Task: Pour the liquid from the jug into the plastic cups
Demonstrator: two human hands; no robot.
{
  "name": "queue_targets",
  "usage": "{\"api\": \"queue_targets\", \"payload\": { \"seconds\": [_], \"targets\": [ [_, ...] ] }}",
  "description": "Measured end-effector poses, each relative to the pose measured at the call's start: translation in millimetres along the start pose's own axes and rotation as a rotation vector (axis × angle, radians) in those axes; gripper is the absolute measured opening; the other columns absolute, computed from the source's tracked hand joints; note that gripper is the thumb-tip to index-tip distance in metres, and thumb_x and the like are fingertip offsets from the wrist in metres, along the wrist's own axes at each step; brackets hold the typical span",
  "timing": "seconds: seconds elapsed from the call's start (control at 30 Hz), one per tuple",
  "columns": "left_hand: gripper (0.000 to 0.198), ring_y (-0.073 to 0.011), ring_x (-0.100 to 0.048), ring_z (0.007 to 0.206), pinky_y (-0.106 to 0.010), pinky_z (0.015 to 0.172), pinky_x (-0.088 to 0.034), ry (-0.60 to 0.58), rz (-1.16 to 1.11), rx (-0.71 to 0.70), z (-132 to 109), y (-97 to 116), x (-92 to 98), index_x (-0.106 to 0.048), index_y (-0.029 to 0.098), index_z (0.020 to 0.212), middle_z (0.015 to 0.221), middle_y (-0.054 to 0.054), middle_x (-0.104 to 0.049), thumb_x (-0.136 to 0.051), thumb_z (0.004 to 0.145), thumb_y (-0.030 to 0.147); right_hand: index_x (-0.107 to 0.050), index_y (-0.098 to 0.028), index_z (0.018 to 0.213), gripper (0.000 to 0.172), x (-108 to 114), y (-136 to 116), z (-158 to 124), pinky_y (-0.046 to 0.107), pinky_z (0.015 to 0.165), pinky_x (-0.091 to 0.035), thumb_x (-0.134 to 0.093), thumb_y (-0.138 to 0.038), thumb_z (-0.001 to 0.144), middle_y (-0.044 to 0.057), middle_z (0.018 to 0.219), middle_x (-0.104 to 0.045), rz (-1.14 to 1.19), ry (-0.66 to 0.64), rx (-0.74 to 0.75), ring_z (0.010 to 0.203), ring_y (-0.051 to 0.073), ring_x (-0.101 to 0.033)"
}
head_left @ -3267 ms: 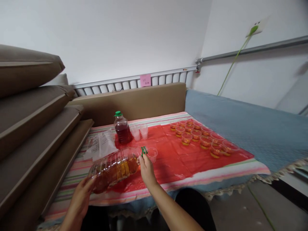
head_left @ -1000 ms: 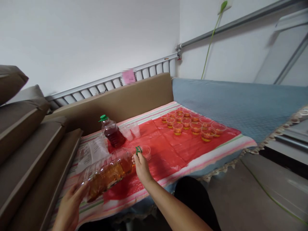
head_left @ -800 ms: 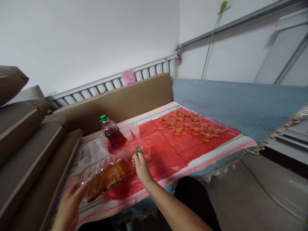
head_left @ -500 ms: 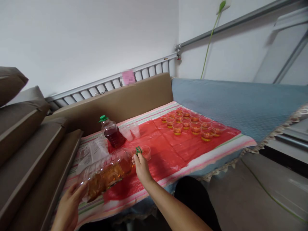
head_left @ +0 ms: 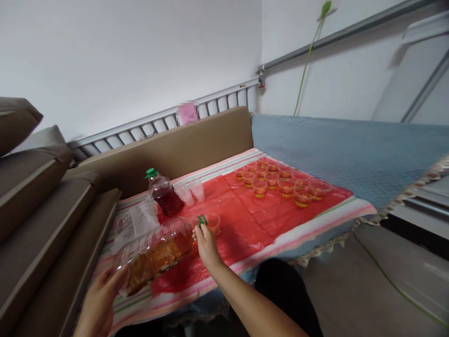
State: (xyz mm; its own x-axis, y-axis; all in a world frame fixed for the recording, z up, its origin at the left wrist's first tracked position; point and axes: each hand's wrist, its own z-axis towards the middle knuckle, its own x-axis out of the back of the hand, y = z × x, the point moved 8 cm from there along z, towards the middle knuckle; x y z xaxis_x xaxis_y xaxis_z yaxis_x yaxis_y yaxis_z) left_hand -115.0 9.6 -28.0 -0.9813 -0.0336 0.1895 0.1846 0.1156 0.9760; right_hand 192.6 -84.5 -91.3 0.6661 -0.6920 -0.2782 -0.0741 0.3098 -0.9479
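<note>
A large clear plastic bottle (head_left: 157, 255), partly filled with amber liquid, lies tilted in both my hands with its neck toward the right. My left hand (head_left: 105, 290) is wrapped round its base end. My right hand (head_left: 206, 241) is closed on the green handle ring at the neck. Just past the neck, a clear plastic cup (head_left: 213, 223) stands on the red plastic sheet (head_left: 242, 220); the hand partly hides it, and whether liquid runs into it I cannot tell.
Several clear cups (head_left: 259, 187) with amber liquid stand grouped at the right. A green-capped bottle of dark red liquid (head_left: 166, 199) and stacked cups (head_left: 197, 189) stand behind my bottle. Brown cushions (head_left: 45, 224) are piled at the left; a blue padded backrest (head_left: 336, 145) borders the right.
The view has shifted very slightly. Both hands and the tilted bottle keep nearly the same position.
</note>
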Motion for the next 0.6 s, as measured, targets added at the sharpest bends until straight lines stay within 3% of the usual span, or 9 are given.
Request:
{"api": "queue_targets", "payload": {
  "seconds": [0.17,0.6],
  "targets": [
    [0.043,-0.0212,-0.064,0.079,-0.029,0.067,-0.047,-0.010,0.003,0.048,0.0,-2.7,0.2,-0.070,0.016,0.082,0.080,-0.005,-0.071,-0.082,0.045,0.035,-0.049,-0.023,0.068,0.033,-0.6,1.4,-0.6,0.027,0.061,-0.047,-0.046,-0.051,0.085,0.002,0.067,-0.064,0.002,-0.006,-0.008,0.060,0.015,-0.059],
    [0.028,-0.0211,-0.067,0.078,-0.029,0.069,-0.049,0.010,-0.015,0.046,-4.5,1.1,-0.6,-0.070,0.017,0.083,0.078,-0.004,-0.073,-0.075,0.057,0.026,-0.049,-0.023,0.068,0.032,-0.1,2.0,-1.7,0.026,0.060,-0.047,-0.045,-0.049,0.086,0.002,0.067,-0.063,0.000,-0.010,-0.011,0.060,0.014,-0.059]
  ]
}}
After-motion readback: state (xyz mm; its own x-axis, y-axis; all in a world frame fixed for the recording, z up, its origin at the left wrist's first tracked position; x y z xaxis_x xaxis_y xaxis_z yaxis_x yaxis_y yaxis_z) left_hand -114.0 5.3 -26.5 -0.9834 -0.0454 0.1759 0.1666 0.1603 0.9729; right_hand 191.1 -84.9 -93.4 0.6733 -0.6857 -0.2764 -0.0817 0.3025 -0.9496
